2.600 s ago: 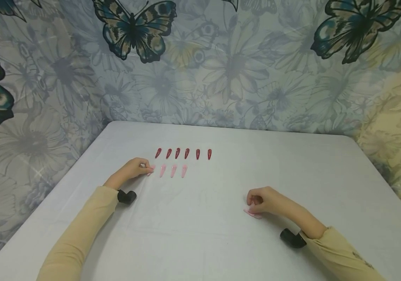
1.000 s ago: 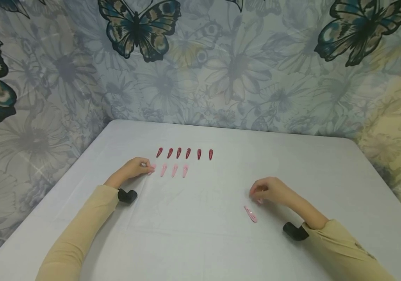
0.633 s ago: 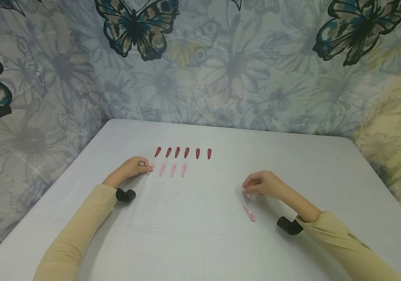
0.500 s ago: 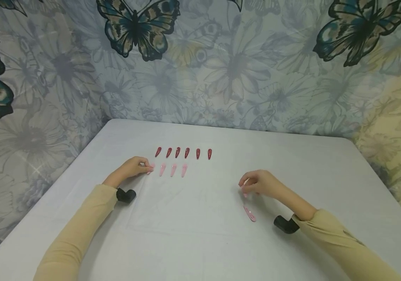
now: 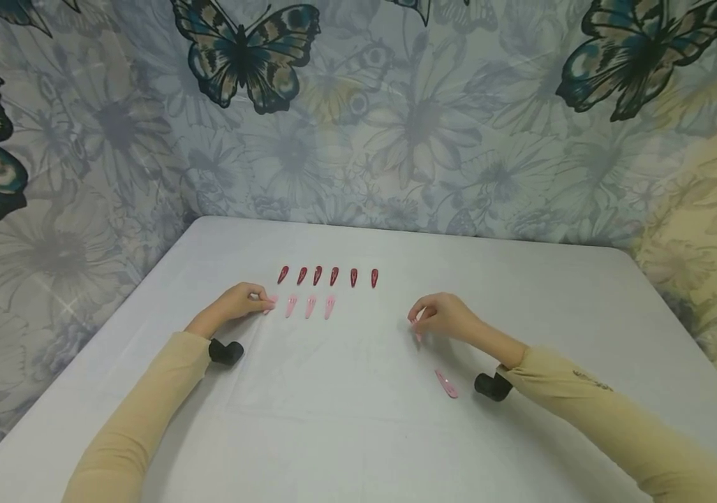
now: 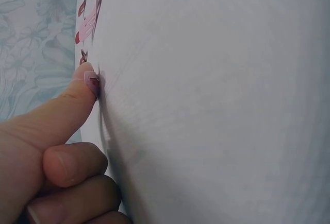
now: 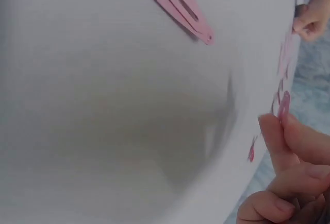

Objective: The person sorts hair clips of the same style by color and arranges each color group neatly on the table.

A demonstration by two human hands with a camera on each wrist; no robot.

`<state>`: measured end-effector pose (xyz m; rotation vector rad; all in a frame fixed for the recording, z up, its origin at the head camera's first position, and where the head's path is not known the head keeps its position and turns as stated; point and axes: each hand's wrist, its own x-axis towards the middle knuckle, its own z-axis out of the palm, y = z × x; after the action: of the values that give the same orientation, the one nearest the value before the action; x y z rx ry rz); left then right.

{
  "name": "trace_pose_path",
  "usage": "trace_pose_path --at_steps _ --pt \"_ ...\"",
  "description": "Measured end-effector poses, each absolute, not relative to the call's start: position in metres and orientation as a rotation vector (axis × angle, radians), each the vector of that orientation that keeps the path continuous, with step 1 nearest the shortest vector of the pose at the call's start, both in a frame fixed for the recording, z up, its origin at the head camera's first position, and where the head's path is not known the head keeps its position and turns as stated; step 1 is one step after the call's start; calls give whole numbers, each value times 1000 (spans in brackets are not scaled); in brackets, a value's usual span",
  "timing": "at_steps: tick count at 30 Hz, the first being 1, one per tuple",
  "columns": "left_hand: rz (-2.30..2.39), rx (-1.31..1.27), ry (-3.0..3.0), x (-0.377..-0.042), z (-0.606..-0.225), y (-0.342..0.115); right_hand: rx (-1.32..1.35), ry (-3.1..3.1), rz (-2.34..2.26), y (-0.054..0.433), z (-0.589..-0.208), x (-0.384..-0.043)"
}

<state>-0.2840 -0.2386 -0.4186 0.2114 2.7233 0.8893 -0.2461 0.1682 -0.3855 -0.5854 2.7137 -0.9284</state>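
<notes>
My left hand (image 5: pixel 239 302) pinches the leftmost pink hair clip (image 5: pixel 273 300) of a short row, thumb and forefinger at its edge on the table. To its right lie more pink clips, one of them a pink clip (image 5: pixel 311 306) in the row's middle. A pink hair clip (image 7: pixel 284 104) stands up between the thumb and forefinger of my right hand (image 5: pixel 449 318), which hovers over the table right of the rows. Nearer to me a single pink snap clip (image 5: pixel 447 384) lies slanted; it looks large in the right wrist view.
Behind the pink row runs a row of several dark red hair clips, among them a red clip (image 5: pixel 334 276). All lie on a white-covered table (image 5: pixel 333 447). A floral and butterfly wall covering (image 5: pixel 421 126) rises behind the far edge and along the left side.
My right hand picked up a pink clip beside the loose one, then carried it leftward and away from me. My left hand has stayed at the leftmost pink clip.
</notes>
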Motion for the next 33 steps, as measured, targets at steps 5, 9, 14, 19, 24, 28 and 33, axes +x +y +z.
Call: trace_pose_path --at_steps 5,9,14,19,24,28,33 --pt "898 216 2722 -285 -419 -240 -562 2710 -935 153 -384 -260" --pt "902 210 2724 -284 -420 -239 -522 2691 -959 132 -387 -269" --pt "922 221 2723 -283 -419 -238 -527 2672 -952 109 -394 -280" --pt "912 224 2729 -282 -418 -237 -574 2654 -961 91 -397 -289" --pt "915 212 2721 -283 -418 -239 -560 2668 -1022 78 -398 -297" --pt "916 210 2715 -283 -419 -239 -482 2653 -1100 74 -401 -302" --pt "912 213 2721 -285 -420 -238 -409 2594 -1119 72 -408 -304"
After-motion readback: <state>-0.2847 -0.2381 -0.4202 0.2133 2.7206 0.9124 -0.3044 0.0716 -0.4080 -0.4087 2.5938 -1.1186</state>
